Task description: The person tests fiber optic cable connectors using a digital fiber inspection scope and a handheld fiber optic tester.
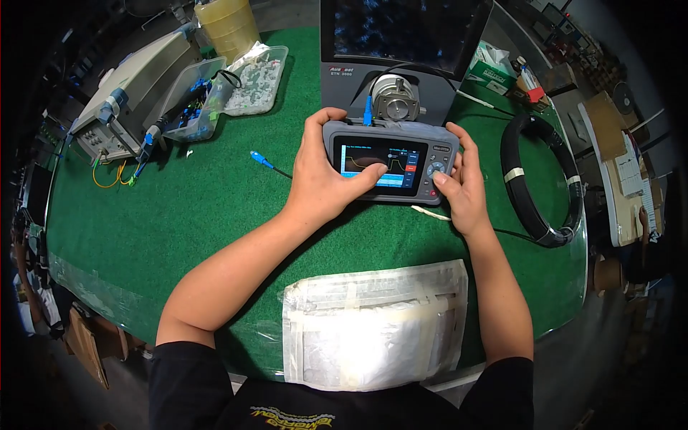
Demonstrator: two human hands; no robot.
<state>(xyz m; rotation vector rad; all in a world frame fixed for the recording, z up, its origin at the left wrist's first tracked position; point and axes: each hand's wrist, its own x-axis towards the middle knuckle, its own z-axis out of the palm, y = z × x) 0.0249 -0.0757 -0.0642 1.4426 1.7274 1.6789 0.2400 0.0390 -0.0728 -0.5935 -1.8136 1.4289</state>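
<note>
Both my hands hold a grey handheld OTDR (355, 152) over the green table mat. My left hand (315, 179) wraps its left side, with the thumb lying over the lit screen, which shows a curve and a table. My right hand (467, 188) grips the right side, its thumb on or by the lower keypad buttons. A blue fibre connector (368, 112) sits at the tester's top edge with a black cable rising from it. Another blue connector (263, 161) on a black cable lies on the mat left of my left hand.
Behind the tester stands a dark-screened instrument (401, 32) with a metal fixture (398, 104). A black cable coil (517, 190) lies right. Plastic boxes (193, 132) and a bench instrument (129, 89) occupy the left. A taped white sheet (376, 330) lies in front.
</note>
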